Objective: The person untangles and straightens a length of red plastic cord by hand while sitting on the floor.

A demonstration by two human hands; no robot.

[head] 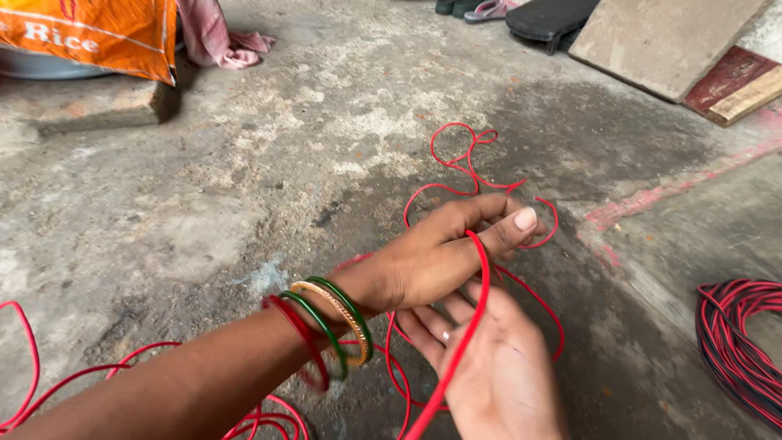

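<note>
Red wire (476, 277) pinched in left fingers (509, 228); right hand (497, 375) open beneath; orange sack (98, 33) top-left.

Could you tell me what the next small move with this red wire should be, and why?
Probably draw the red wire through the left hand into the open right hand. It runs over the left thumb, and loose tangled loops lie ahead on the concrete floor, waiting to be straightened.

I see a rough concrete floor (204, 187). On it lie loops of red wire (464, 163), a red-black coil (737, 342), a pink cloth (216, 37), an orange sack (98, 33) and a stone slab (660, 41).
</note>
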